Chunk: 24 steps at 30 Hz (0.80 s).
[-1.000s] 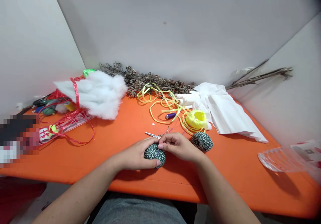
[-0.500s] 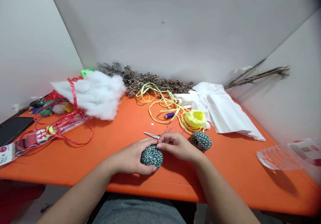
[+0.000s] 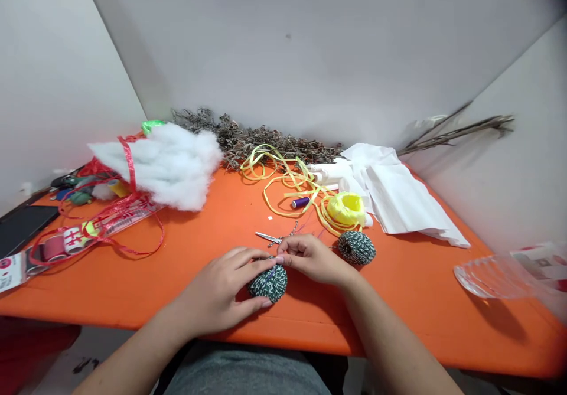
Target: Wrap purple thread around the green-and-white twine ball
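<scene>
A dark green and white ball of yarn (image 3: 268, 283) rests near the table's front edge, with a bit of purple thread on its top. My left hand (image 3: 225, 291) grips it, fingers over the far side and thumb along the near side. At the ball's upper right, the thumb and forefinger of my right hand (image 3: 310, 257) are pinched together; what is between them is too small to make out. Scissors (image 3: 271, 238) lie partly hidden just beyond my right hand. A second ball of the same yarn (image 3: 357, 248) sits beside my right wrist.
Beyond my hands lie a purple thread spool (image 3: 300, 203), yellow ribbon (image 3: 270, 197) and a yellow roll (image 3: 346, 209). White stuffing (image 3: 177, 165) and packaged thread spools (image 3: 55, 248) are at left. White sheets (image 3: 398, 197) and a clear plastic container (image 3: 487, 277) are at right. Dried twigs (image 3: 266, 138) line the back.
My left hand has turned over, its fingers now reaching across the top of the yarn ball toward the right fingertips. My right hand stays nearly in place.
</scene>
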### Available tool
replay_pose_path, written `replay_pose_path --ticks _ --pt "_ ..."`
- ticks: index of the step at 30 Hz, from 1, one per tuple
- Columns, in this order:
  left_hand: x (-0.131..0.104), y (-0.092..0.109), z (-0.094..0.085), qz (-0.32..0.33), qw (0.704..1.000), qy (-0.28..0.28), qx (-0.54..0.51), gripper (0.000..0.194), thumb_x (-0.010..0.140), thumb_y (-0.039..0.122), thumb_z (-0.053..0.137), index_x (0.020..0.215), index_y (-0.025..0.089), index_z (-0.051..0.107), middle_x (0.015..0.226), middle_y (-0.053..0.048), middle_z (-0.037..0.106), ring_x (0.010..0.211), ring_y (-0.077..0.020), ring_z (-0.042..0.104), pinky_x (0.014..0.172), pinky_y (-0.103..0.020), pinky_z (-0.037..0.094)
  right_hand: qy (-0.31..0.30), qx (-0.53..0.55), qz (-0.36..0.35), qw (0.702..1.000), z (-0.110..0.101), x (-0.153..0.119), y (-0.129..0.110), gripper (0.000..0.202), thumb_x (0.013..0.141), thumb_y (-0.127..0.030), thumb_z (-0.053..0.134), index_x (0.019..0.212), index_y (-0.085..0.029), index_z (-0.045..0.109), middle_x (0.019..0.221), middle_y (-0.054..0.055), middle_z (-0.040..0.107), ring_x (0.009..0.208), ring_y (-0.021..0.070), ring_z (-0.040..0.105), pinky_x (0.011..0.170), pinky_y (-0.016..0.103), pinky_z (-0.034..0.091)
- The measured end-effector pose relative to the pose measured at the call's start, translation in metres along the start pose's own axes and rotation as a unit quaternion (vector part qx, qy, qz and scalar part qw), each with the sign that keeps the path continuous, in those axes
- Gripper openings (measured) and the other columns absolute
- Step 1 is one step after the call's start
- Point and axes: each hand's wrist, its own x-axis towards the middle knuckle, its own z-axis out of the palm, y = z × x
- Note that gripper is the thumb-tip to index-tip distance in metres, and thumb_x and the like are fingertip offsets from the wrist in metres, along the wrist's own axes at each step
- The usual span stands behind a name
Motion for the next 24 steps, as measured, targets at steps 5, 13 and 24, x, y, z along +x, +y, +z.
replay_pose_path --ticks 5,13,24 --pt "-0.016 -0.005 0.013 0.074 0.989 0.111 0.065 0.031 0.092 0.03 0.068 0.121 0.019 0.064 0.127 -0.012 0.072 0.112 -0.0232 0.07 0.094 -0.034 0.059 0.006 -0.012 0.009 1.0 0.0 0.0 0.004 0.043 0.083 -0.057 0.073 0.08 -0.014 0.065 0.058 -0.007 0.041 0.056 0.0098 0.033 0.052 0.025 0.024" --pt "-0.021 0.004 0.016 0.063 0.987 0.136 0.054 0.009 0.092 0.022 0.067 0.085 0.02 0.06 0.118 -0.007 0.074 0.111 -0.0206 0.071 0.093 -0.029 0.057 0.001 -0.013 0.014 1.0 -0.001 0.001 0.006 0.043 0.084 -0.057 0.072 0.08 -0.014 0.065 0.059 -0.007 0.042 0.057 0.0096 0.033 0.053 0.025 0.025" --pt "0.018 0.033 0.017 -0.157 0.98 0.041 0.116 0.055 0.088 0.051 0.064 0.13 0.017 0.054 0.13 -0.015 0.065 0.116 -0.0344 0.062 0.093 -0.052 0.054 0.003 0.006 0.015 1.0 -0.001 0.002 0.006 0.045 0.083 -0.059 0.072 0.081 -0.015 0.065 0.061 -0.006 0.045 0.057 0.0102 0.036 0.054 0.025 0.028"
